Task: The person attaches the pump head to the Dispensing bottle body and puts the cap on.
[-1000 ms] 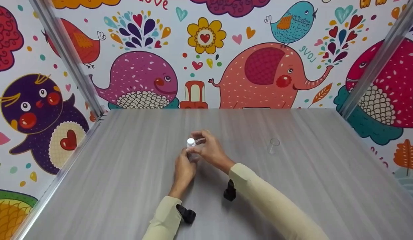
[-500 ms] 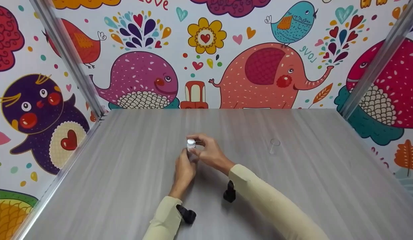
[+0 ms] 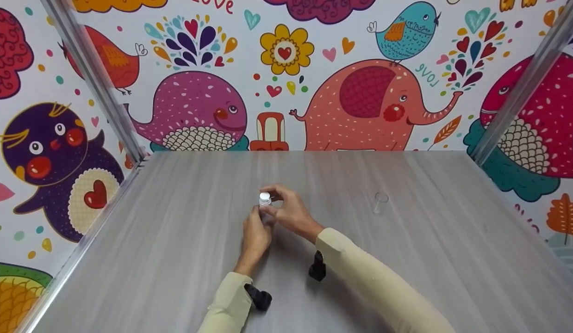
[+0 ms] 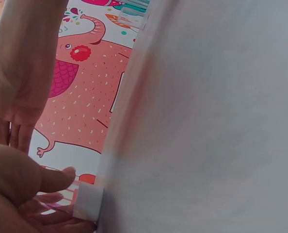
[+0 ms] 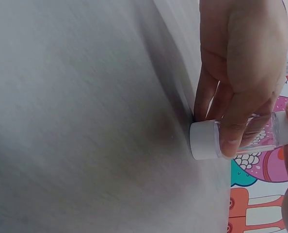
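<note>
A small clear bottle [image 5: 264, 131] stands upright, with a white base [image 5: 202, 140] at the grey tabletop and a white cap [image 5: 285, 128] on top. My left hand [image 3: 257, 235] grips its clear body low down, with thumb and fingers on opposite sides, as the right wrist view shows. At the top, my right hand [image 3: 293, 213] pinches the cap between thumb and fingers. In the left wrist view the white base [image 4: 88, 201] shows beyond my left thumb, while part of the body is hidden by the fingers.
A clear, open-topped cup-like cylinder [image 3: 380, 203] stands on the grey table [image 3: 175, 259] to the right of my hands. Cartoon-printed walls [image 3: 282, 92] enclose the back and sides, with metal posts [image 3: 96, 83] at the corners. Dark cameras [image 3: 258, 297] hang at both wrists.
My right hand's fingers have shifted slightly around the cap, lower at half a second ago than a second ago. My left hand and the clear cylinder have stayed put.
</note>
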`<state>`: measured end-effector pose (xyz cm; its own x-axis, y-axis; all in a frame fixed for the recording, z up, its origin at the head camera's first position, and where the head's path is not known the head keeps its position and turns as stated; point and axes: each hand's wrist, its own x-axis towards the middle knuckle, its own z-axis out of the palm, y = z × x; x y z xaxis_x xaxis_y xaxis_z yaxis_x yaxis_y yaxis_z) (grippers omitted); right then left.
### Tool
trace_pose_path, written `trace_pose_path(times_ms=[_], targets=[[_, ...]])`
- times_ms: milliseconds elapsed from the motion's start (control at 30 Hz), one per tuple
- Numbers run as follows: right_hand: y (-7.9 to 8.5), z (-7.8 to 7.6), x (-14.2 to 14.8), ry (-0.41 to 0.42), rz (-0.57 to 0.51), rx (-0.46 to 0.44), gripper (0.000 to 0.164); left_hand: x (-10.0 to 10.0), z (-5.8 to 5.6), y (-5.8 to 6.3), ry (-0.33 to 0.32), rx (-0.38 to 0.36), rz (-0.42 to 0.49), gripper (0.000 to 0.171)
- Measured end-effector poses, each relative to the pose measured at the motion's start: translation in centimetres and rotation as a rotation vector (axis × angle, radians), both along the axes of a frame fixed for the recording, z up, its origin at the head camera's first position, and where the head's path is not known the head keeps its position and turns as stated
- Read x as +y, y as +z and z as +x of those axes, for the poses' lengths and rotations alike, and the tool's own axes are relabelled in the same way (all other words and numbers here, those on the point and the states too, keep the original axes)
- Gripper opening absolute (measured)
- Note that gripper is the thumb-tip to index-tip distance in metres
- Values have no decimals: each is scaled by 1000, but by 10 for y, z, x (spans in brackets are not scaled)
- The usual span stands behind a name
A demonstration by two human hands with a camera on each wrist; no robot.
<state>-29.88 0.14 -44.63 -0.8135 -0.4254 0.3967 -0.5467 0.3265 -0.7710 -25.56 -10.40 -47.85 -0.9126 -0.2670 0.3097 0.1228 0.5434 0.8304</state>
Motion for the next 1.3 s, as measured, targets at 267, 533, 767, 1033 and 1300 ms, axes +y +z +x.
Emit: trace_pose_path(times_ms=[267, 533, 767, 1033, 1300], targets=[[-2, -1, 0, -2, 17, 72, 41, 0, 1, 1, 4, -27, -9, 27], [-2, -3, 3, 27, 2, 105, 45, 1, 2, 0, 8, -16, -25, 28], [26, 14, 6, 119, -75, 80, 32, 0, 1, 0, 0, -14, -15, 28], [15, 7, 4, 94, -35, 43, 28, 2, 1, 2, -8, -14, -42, 27], [3, -2, 2, 48, 19, 39, 28, 2, 1, 1, 19, -15, -40, 23]])
